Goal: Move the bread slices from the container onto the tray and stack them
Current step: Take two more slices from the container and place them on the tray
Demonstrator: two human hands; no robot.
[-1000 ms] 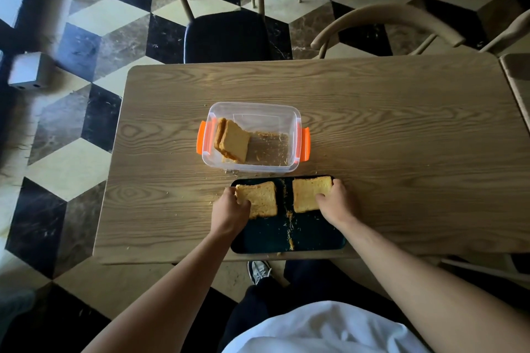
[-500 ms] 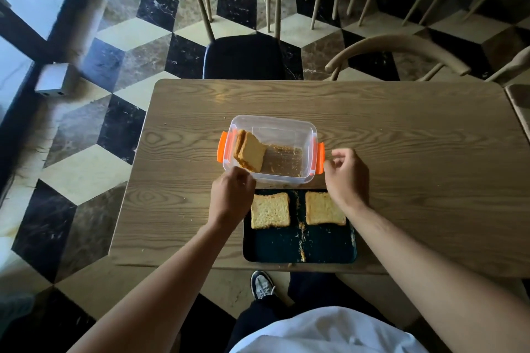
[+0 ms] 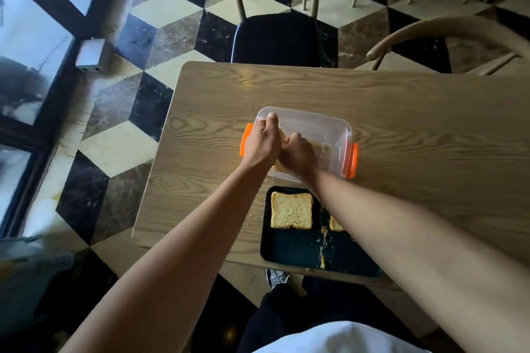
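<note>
A clear plastic container (image 3: 321,129) with orange clips stands on the wooden table. Both my hands are inside its left end. My left hand (image 3: 262,142) and my right hand (image 3: 298,156) close around the bread slices in the container (image 3: 282,136), which show only as slivers between the fingers. In front of the container lies a dark tray (image 3: 292,249). One toasted slice (image 3: 291,210) lies flat on the tray's far left. A second slice (image 3: 336,223) lies to its right, mostly hidden under my right forearm.
Crumbs are scattered down the tray's middle. The table (image 3: 415,123) stretches bare to the right and behind the container. A black-seated chair (image 3: 276,40) and a wooden chair (image 3: 447,34) stand at the far edge. My legs and a shoe show below the near edge.
Both hands left the tray's slices and moved forward into the container's left end, closing on the bread there. The view shifted, so the table sits lower and further right.
</note>
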